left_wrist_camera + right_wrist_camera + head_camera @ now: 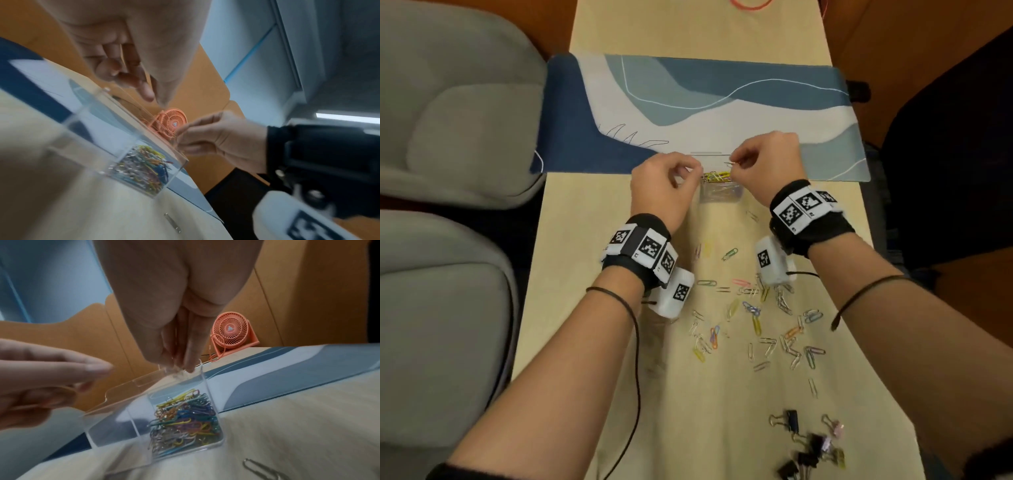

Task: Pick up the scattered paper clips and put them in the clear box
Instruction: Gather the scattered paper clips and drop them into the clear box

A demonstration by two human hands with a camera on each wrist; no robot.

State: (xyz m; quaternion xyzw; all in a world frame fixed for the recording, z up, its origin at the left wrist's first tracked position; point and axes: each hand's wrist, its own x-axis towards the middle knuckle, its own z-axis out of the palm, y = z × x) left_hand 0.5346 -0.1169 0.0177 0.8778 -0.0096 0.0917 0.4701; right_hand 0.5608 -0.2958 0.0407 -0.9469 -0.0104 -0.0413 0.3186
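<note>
Colours across my tabletop

The tabletop [619, 342] is pale wood; the desk mat [688, 113] on it swirls navy, mid-blue and grey-white with thin white lines. The clear box [205, 402] holds yellow, blue, green, orange and silver paper clips [185, 418]; the scattered paper clips [756, 318] are silver, pink, green, yellow, purple. Binder clips [811, 445] are black and pale pink. My wrist bands [640, 246] are black with black-and-white square markers. The fan [232, 335] is coral orange, the chairs [448, 120] grey.
</note>
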